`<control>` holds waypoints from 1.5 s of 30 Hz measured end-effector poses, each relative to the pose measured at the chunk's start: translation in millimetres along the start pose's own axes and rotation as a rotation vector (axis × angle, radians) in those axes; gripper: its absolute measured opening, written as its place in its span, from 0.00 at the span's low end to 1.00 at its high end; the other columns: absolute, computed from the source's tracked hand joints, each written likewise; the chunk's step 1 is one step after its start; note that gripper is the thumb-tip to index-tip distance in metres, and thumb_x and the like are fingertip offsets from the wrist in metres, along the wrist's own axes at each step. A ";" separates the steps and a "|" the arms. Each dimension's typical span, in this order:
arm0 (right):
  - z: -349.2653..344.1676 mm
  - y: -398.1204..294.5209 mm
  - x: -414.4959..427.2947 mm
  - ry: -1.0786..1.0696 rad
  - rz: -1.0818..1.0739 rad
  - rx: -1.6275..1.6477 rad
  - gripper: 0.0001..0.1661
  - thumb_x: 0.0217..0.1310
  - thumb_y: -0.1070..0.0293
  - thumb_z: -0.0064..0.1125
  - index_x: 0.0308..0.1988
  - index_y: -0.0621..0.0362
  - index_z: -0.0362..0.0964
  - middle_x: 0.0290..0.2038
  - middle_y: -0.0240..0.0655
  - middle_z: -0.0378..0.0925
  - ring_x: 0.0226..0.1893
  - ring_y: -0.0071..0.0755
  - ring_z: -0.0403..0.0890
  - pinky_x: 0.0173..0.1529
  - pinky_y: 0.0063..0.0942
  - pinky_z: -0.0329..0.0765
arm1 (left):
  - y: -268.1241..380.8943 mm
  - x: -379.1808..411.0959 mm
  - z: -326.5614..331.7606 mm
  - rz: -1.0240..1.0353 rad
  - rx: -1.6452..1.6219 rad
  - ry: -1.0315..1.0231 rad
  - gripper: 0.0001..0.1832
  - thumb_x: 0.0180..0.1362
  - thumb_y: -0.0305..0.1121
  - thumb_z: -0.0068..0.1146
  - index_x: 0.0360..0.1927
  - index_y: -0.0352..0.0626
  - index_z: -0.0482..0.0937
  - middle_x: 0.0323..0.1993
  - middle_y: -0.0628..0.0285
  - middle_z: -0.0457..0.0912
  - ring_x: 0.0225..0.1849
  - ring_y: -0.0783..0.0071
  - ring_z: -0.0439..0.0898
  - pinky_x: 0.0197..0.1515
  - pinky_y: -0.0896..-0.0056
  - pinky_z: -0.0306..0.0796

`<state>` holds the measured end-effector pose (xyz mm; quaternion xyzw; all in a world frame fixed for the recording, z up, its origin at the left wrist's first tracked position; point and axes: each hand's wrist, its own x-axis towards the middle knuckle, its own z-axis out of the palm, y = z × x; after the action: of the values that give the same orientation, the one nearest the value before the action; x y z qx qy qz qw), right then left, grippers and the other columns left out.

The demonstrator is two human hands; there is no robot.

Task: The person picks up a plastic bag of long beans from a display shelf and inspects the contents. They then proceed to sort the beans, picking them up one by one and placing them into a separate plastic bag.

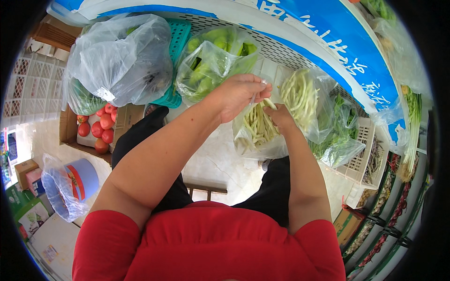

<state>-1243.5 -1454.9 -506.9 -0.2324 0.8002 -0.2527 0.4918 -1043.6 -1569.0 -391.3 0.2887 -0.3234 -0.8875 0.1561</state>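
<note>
My left hand (242, 93) pinches the upper edge of a clear plastic bag (242, 144), with its fingers curled together above the opening. Inside that bag lie pale green string beans (258, 123). At the bag's right side my right hand (281, 117) grips a few pale beans, their ends showing by the thumb. Just beyond it, a second clear bag of long pale beans (300, 95) stands open. A bag of green peppers (221, 52) is behind my left hand.
Left are a large plastic bag (123, 56), a teal crate (177, 45) and a cardboard box of tomatoes (117, 128). A lined blue bucket (86, 179) stands on the floor. Bagged leafy greens (335, 137) and a cream crate (364, 154) are right; a white perforated panel (277, 52) curves behind.
</note>
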 end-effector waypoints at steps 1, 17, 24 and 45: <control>-4.4 -15.8 -14.5 -0.046 0.071 0.022 0.16 0.58 0.66 0.58 0.45 0.64 0.73 0.34 0.39 0.79 0.31 0.32 0.79 0.37 0.31 0.76 | -0.1 0.2 -1.1 0.006 -0.012 -0.023 0.11 0.62 0.29 0.53 0.45 0.32 0.76 0.47 0.57 0.78 0.48 0.73 0.75 0.55 0.72 0.68; -131.5 -37.6 -169.4 -0.336 -0.375 0.332 0.18 0.63 0.75 0.48 0.53 0.61 0.64 0.24 0.31 0.71 0.16 0.25 0.72 0.19 0.22 0.69 | 7.7 -2.7 0.5 0.016 -0.081 -0.023 0.12 0.64 0.30 0.51 0.47 0.33 0.74 0.47 0.58 0.78 0.41 0.79 0.74 0.51 0.74 0.69; -204.7 -17.0 -60.5 0.308 0.150 -0.294 0.23 0.59 0.74 0.45 0.56 0.54 0.63 0.28 0.36 0.72 0.20 0.28 0.74 0.23 0.28 0.73 | -0.2 1.6 1.3 -0.001 -0.062 -0.028 0.13 0.65 0.32 0.51 0.48 0.32 0.74 0.48 0.57 0.77 0.41 0.79 0.74 0.50 0.74 0.69; -52.4 10.2 -131.0 0.019 0.053 -0.096 0.59 0.51 0.45 0.67 0.67 0.71 0.45 0.61 0.62 0.59 0.57 0.52 0.71 0.61 0.37 0.68 | 1.5 -3.3 -1.1 0.004 -0.049 -0.032 0.15 0.64 0.33 0.52 0.49 0.32 0.75 0.47 0.57 0.79 0.40 0.76 0.75 0.49 0.73 0.69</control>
<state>-1238.7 -1356.6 -405.3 -0.2320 0.8220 -0.2028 0.4790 -1040.1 -1569.1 -389.7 0.2699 -0.3048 -0.8993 0.1598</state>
